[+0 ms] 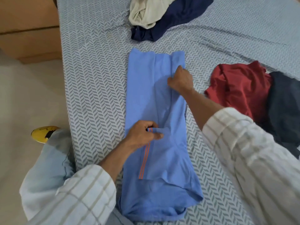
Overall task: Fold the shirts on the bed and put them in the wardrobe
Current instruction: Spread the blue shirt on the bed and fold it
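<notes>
On the bed (97, 78) lies the blue shirt (155, 159), folded narrow, pinched mid-length by the left hand (142, 135) and higher by the right hand (181, 80), whose curled fingers hide their grasp; no wardrobe shows

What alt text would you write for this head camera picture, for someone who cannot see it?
Seen from above, a person's left hand and right hand pinch a light blue shirt laid in a long folded strip on a herringbone bedsheet. Unfolded shirts wait around it: cream and navy beyond, red and dark grey to the right.
</notes>
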A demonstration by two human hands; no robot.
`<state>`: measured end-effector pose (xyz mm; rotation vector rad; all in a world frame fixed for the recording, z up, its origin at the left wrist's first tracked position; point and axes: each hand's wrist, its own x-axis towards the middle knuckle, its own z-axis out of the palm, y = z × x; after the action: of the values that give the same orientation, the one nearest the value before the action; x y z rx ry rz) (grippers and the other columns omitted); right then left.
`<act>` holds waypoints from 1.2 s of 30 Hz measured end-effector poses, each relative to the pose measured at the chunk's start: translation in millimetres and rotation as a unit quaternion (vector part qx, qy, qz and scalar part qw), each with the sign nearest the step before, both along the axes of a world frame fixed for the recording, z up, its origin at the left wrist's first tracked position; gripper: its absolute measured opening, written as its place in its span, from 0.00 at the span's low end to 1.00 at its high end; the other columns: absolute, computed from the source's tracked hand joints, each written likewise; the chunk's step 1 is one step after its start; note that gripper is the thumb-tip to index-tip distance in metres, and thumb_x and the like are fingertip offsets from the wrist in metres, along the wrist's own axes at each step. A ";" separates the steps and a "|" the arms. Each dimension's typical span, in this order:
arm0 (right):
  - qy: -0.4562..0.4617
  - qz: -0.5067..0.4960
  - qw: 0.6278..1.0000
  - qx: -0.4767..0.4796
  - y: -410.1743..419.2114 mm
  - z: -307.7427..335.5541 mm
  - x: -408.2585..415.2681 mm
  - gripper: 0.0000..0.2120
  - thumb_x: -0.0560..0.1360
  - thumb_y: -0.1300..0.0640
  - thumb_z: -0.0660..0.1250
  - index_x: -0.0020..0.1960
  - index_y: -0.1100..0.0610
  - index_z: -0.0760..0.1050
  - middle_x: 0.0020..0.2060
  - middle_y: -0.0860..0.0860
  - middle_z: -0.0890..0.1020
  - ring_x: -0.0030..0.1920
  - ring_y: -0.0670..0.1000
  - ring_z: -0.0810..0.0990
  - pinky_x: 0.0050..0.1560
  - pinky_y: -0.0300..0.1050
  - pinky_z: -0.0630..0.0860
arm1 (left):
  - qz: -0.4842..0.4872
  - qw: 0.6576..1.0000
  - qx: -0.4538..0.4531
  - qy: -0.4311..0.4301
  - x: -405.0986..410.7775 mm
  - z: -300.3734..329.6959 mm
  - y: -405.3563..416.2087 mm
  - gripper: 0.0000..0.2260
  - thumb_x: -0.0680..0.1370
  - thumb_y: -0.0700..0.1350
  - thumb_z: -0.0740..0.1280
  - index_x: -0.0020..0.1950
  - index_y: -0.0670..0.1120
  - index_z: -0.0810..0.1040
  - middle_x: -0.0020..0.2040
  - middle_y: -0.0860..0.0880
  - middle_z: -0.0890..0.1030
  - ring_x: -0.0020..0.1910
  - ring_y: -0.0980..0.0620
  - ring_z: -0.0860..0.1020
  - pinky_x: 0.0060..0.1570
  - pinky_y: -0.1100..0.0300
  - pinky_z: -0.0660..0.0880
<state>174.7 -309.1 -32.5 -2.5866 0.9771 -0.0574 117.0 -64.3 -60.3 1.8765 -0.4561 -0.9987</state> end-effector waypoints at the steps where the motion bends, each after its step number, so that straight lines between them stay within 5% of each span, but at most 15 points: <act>1: 0.012 -0.012 1.000 -0.002 -7.0 -1.0 9.8 0.24 0.75 0.55 0.66 0.65 0.67 0.67 0.63 0.66 0.74 0.64 0.66 0.74 0.64 0.54 0.69 | -0.004 1.000 -0.006 0.013 -0.1 0.7 0.9 0.09 0.64 0.48 0.78 0.34 0.48 0.79 0.27 0.55 0.72 0.31 0.56 0.69 0.36 0.58 0.65; 5: 0.016 -0.051 0.999 -0.011 -26.6 0.7 36.9 0.24 0.77 0.56 0.63 0.69 0.66 0.68 0.68 0.64 0.72 0.69 0.65 0.70 0.67 0.53 0.67 | -0.003 0.999 -0.029 0.044 2.5 4.7 2.7 0.07 0.61 0.47 0.74 0.28 0.52 0.76 0.25 0.56 0.68 0.29 0.58 0.66 0.32 0.60 0.61; 10: -0.093 -0.098 0.991 0.004 -29.0 3.9 69.8 0.23 0.79 0.48 0.57 0.63 0.65 0.71 0.62 0.64 0.78 0.64 0.64 0.74 0.63 0.52 0.68 | -0.021 0.998 -0.034 0.048 9.9 6.3 5.9 0.08 0.58 0.44 0.71 0.28 0.45 0.73 0.27 0.52 0.68 0.30 0.56 0.66 0.31 0.59 0.59; 14: -0.006 -0.041 0.998 0.042 -17.3 -14.3 74.4 0.30 0.78 0.45 0.63 0.70 0.66 0.66 0.65 0.64 0.75 0.66 0.64 0.73 0.63 0.52 0.70 | -0.025 0.999 -0.015 0.016 7.5 4.9 6.5 0.09 0.55 0.44 0.70 0.27 0.45 0.70 0.26 0.56 0.68 0.29 0.56 0.66 0.30 0.61 0.61; 21: -0.099 0.000 0.995 0.015 -10.8 -22.4 88.1 0.12 0.78 0.58 0.59 0.54 0.64 0.76 0.50 0.60 0.82 0.54 0.62 0.79 0.44 0.46 0.66 | -0.022 1.000 -0.003 -0.001 5.7 -3.9 7.4 0.10 0.56 0.46 0.71 0.26 0.46 0.69 0.30 0.57 0.71 0.33 0.57 0.70 0.33 0.62 0.65; 26: -0.082 0.033 0.995 0.040 -3.1 -30.0 84.9 0.14 0.79 0.56 0.59 0.57 0.63 0.77 0.51 0.58 0.83 0.54 0.60 0.79 0.49 0.48 0.71 | -0.016 1.000 0.014 -0.003 5.5 -8.8 7.2 0.07 0.56 0.47 0.70 0.25 0.54 0.73 0.34 0.56 0.73 0.35 0.57 0.72 0.35 0.64 0.67; 32: -0.085 0.051 0.992 0.075 19.7 -21.4 8.4 0.22 0.77 0.54 0.61 0.69 0.61 0.71 0.58 0.59 0.81 0.58 0.61 0.79 0.57 0.49 0.72 | 0.004 1.000 0.004 0.018 5.5 -0.5 5.2 0.05 0.58 0.46 0.72 0.28 0.51 0.76 0.27 0.55 0.72 0.30 0.57 0.70 0.36 0.59 0.67; 36: -0.086 0.071 0.988 0.107 47.3 -16.0 -94.3 0.25 0.77 0.52 0.67 0.70 0.61 0.70 0.58 0.58 0.80 0.59 0.60 0.78 0.59 0.48 0.71 | 0.041 0.998 0.036 -0.034 3.7 10.9 11.8 0.15 0.59 0.56 0.76 0.38 0.51 0.78 0.34 0.55 0.79 0.34 0.57 0.75 0.38 0.60 0.72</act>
<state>80.5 -261.8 -48.4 -2.3995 0.6947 -0.1285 120.7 -52.4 -49.4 1.9819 -0.3842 -0.9090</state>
